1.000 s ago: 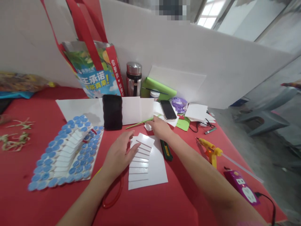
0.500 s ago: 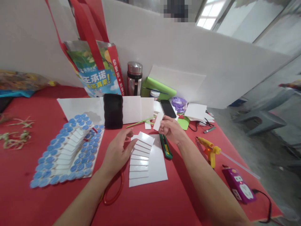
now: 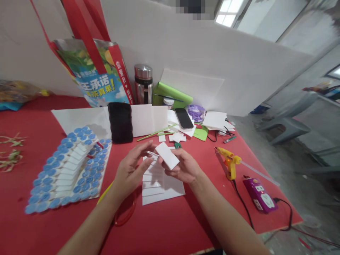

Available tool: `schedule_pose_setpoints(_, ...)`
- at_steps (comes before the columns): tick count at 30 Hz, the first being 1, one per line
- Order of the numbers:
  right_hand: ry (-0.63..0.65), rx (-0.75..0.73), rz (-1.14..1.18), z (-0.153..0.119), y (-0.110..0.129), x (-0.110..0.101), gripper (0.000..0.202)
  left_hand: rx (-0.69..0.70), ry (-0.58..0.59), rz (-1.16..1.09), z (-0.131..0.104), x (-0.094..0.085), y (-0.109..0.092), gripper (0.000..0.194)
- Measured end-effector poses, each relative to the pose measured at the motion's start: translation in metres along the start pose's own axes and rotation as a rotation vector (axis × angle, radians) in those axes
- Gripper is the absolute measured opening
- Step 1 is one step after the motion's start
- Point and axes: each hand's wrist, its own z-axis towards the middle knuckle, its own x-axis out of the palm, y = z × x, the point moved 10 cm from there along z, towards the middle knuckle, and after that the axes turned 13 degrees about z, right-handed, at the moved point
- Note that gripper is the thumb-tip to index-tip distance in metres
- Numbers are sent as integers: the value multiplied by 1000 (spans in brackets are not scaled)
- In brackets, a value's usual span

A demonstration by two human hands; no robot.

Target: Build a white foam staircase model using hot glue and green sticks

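My right hand (image 3: pixel 187 164) holds a small white rectangular board piece (image 3: pixel 167 156) above the white sheet (image 3: pixel 174 189). My left hand (image 3: pixel 134 164) is just left of that piece, thumb and fingers apart, with a white edge showing near its fingertips; contact cannot be made out. Overlapping white strips (image 3: pixel 152 191) lie stepped on the sheet, partly covered by both hands. The green end of a cutter (image 3: pixel 177 145) shows beyond my right hand. Under my left wrist lies a red loop (image 3: pixel 126 216) with a yellow part beside it.
To the left lies a board covered with blue discs (image 3: pixel 47 180) and white steps. A yellow glue gun (image 3: pixel 230 164) and purple power strip (image 3: pixel 260 194) are on the right. Behind stand a black object (image 3: pixel 120 122), a flask (image 3: pixel 143 83) and a bag (image 3: pixel 98 85); a phone (image 3: pixel 183 118) lies there too.
My right hand has brought the white piece nearer, over the strips and toward my left hand. It now covers most of the cutter. The whole view has shifted slightly.
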Motion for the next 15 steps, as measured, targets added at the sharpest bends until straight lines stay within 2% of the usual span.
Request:
schedule_pose_setpoints(5, -157, -41, -171, -8, -11, -1, 30, -312, 23, -272, -6, 10, 29, 35)
schedule_pose_setpoints(9, -213, -102, -378, -20, -10, 2, 45, -380, 119, -355, -6, 19, 34, 27)
schedule_pose_setpoints(12, -241, -139, -687, -38, -5, 6, 47, -382, 98, -444, -3, 16, 31, 21)
schedule_pose_setpoints(15, -373, -297, -1105, -83, 23, 5, 36, -447, 19, -591, -1, 8, 39, 25)
